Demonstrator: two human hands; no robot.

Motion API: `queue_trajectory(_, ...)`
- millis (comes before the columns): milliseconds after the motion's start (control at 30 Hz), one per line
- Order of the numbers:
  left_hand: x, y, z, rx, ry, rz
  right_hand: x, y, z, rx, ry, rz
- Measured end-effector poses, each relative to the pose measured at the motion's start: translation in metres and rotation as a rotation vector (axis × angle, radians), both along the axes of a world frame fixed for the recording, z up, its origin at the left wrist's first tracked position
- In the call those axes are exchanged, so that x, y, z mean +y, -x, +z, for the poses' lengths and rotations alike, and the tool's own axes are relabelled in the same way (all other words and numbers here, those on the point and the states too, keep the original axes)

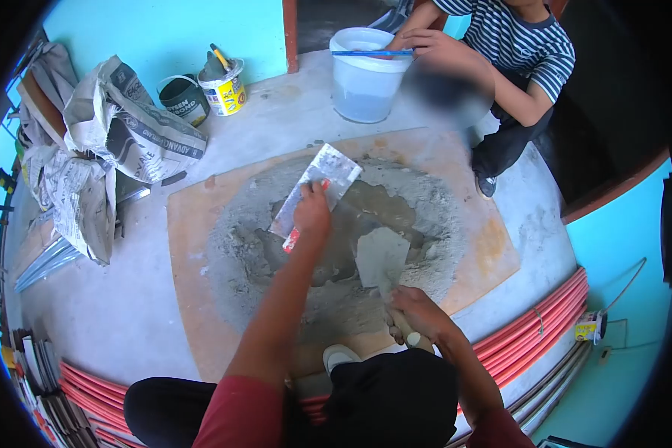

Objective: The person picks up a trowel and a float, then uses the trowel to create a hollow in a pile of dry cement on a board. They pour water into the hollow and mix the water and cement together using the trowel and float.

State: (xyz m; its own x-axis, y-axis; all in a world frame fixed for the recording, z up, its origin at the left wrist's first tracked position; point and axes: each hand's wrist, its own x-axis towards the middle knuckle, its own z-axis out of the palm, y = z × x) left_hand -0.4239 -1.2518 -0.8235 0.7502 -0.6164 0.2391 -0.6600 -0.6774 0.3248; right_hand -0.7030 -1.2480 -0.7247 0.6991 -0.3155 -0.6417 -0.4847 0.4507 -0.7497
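Observation:
My left hand [313, 216] is closed round the red handle of a plastering trowel [328, 170], its flat blade smeared with grey over the left side of the mound. In my right hand [418, 312] is the wooden handle of a brick trowel [381, 256], whose cement-coated blade points away from me. Beneath both tools a ring of grey cement mix [239, 254] surrounds a wet pool [381, 205]. The mix lies on a brown board [190, 254] on the floor.
Across the board, a person [515, 52] in a striped shirt crouches by a white bucket [362, 89]. Cement bags [145, 138] lie at left, near a dark bucket [183, 101] and a yellow-labelled pail [224, 93]. Bundled red pipes [537, 317] run along the right.

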Motion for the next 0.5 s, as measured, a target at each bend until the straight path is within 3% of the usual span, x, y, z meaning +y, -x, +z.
queue_trajectory(200, 0.0, 0.011, 0.015, 0.011, 0.105, -0.097, -0.035, -0.02, -0.028, -0.012, -0.019, -0.055)
queue_trajectory(400, -0.009, 0.026, 0.015, -0.062, 0.047, -0.146, -0.026, -0.03, -0.015, -0.082, -0.056, 0.023)
queue_trajectory(500, -0.015, 0.003, 0.017, -0.005, 0.033, -0.02, -0.023, 0.0, -0.011, 0.086, 0.18, 0.104)
